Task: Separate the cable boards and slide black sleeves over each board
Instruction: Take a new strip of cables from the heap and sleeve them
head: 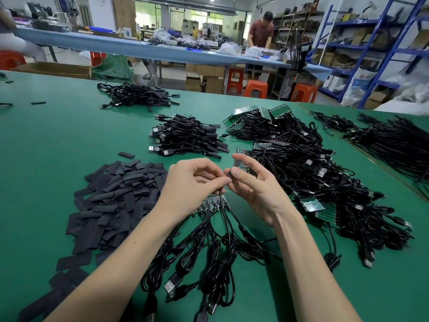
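Both hands, left hand [195,180] and right hand [253,182], pinch one light, brittle-looking cable board [229,175]; best held by its edges.

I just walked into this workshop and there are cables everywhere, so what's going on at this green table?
A person is fitting black sleeves onto small cable boards. Both hands meet above the green table: the left hand and the right hand pinch a small dark piece on one cable between their fingertips. Below them lies a strip of joined boards with cables fanning toward the person. A pile of loose black sleeves sits to the left, sleeved cables lie farther back, and unsleeved boards are heaped on the right.
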The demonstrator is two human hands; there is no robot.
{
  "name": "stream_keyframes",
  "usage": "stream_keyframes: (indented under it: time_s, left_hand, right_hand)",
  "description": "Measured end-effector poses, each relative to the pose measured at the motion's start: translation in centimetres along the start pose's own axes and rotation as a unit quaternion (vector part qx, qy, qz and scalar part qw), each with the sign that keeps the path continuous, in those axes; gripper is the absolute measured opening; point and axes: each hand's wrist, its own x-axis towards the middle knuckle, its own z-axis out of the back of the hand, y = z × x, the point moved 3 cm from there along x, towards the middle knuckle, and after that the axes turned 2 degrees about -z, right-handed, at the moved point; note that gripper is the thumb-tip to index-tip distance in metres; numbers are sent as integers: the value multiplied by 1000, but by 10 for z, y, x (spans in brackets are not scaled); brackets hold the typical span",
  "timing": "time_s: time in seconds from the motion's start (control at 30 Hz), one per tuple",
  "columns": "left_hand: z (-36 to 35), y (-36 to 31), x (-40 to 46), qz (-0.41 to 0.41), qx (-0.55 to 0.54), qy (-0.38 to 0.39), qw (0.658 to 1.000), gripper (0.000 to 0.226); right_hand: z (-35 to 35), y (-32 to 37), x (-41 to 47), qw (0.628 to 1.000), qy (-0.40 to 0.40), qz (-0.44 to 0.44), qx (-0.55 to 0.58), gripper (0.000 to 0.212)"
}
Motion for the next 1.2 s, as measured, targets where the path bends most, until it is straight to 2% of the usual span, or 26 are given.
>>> stream_keyframes:
  time_s: [0.4,0.67,0.8,1.07,1.2]
  left_hand:
    - [-5,-1,-2,9,-16,-3,1000,11]
    - [-4,-2,-3,6,-5,-5,1000,11]
    - [-3,-2,-2,1,3,-11,1000,12]
    - [-4,-3,-2,0,6,-8,1000,11]
    - [-5,-3,-3,1,-1,-6,1000,10]
  right_hand:
    - [0,2,0,998,-55,41,7,32]
    - [-4,3,-1,996,-62,69,-1,30]
    - [-6,5,-2,993,-53,103,-3,22]
    - [-5,5,-2,990,-72,119,-1,46]
    - [-4,7,-2,988,-71,136,-4,28]
